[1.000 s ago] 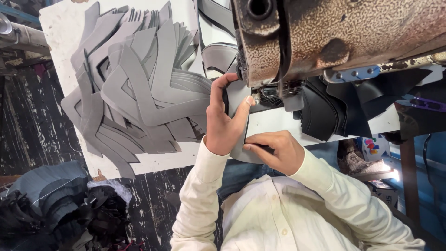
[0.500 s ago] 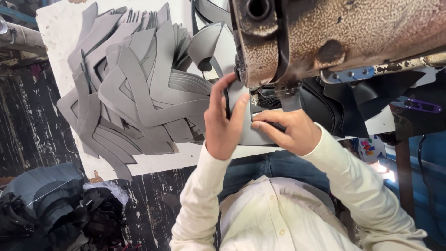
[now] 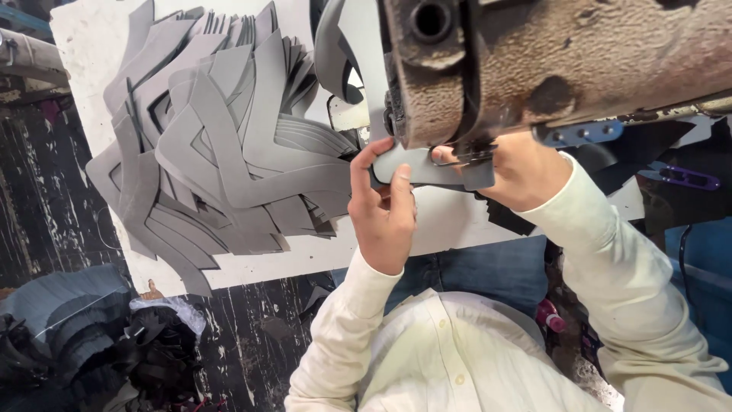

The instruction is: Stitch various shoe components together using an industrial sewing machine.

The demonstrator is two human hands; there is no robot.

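1. Left hand (image 3: pixel 385 210) pinches grey piece (image 3: pixel 427 168) under machine (image 3: pixel 534 69) at table (image 3: pixel 450 221) front edge
2. Right hand (image 3: pixel 518 172) fingertips press it flat
3. Best fed slowly, fingers clear of needle

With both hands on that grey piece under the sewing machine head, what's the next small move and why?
Probably ease the grey piece a little further in under the sewing machine head. The left hand pinches its near end, the right hand presses it flat beside the head, and only part of it lies beneath. The needle itself is hidden, so the alignment cannot be judged.
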